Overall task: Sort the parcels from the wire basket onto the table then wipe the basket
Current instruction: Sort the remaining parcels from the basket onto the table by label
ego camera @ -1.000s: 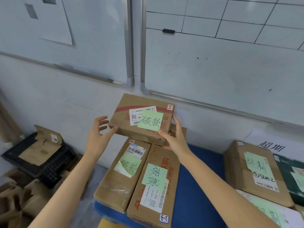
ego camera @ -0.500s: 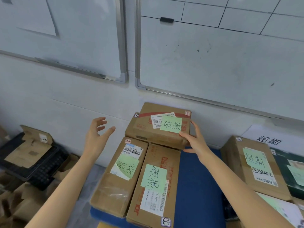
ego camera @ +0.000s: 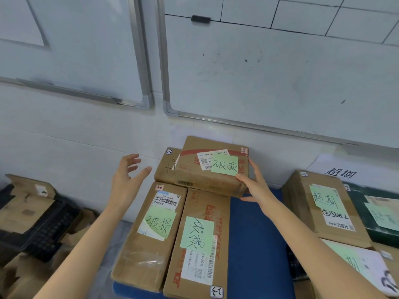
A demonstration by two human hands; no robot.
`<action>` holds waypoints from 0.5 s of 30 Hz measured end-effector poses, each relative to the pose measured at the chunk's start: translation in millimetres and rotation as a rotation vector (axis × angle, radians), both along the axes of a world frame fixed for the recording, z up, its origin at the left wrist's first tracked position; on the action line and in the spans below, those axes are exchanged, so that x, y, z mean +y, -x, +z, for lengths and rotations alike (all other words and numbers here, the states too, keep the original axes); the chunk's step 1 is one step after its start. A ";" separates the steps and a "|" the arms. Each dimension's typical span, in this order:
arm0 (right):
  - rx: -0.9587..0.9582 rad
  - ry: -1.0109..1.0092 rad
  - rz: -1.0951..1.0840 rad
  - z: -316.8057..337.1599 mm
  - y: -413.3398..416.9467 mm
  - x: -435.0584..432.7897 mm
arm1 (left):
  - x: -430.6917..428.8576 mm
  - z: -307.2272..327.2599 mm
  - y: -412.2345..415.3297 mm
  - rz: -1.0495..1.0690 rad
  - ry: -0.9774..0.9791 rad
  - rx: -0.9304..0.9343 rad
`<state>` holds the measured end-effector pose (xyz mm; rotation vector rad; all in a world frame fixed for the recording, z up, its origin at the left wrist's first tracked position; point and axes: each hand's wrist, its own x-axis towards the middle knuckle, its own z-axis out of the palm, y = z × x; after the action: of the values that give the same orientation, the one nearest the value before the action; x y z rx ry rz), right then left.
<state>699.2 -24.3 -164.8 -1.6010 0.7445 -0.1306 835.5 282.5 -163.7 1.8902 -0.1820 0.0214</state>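
Blue table point(ego camera: 254, 244) bears parcel point(ego camera: 191, 174) noted 破损; sign point(ego camera: 341, 172) reads 超期.

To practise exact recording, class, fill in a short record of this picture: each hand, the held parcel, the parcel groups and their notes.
left hand: open, in the air left of the stack, touching nothing
right hand: grips the right end of the top parcel
top parcel: lies on the back box by the wall; green note 破损
front pair: left long parcel and right long parcel side by side, each noted 破损
right group: brown box noted 超期, below wall sign 超期
table: blue top
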 end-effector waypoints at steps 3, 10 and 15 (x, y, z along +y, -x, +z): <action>-0.009 0.027 -0.001 1.1 -5.6 6.0 | 3.3 -2.1 0.0 0.001 0.006 0.004; -0.031 0.087 0.052 1.5 -31.8 31.5 | 18.1 -0.7 0.2 0.031 0.014 0.009; -0.060 0.166 0.100 -3.5 -49.3 45.5 | 29.6 -1.0 0.7 0.041 0.017 0.019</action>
<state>748.6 21.2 -168.3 -1.7812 0.6182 -0.1710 834.8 312.1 -164.7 1.8759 -0.1298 0.0323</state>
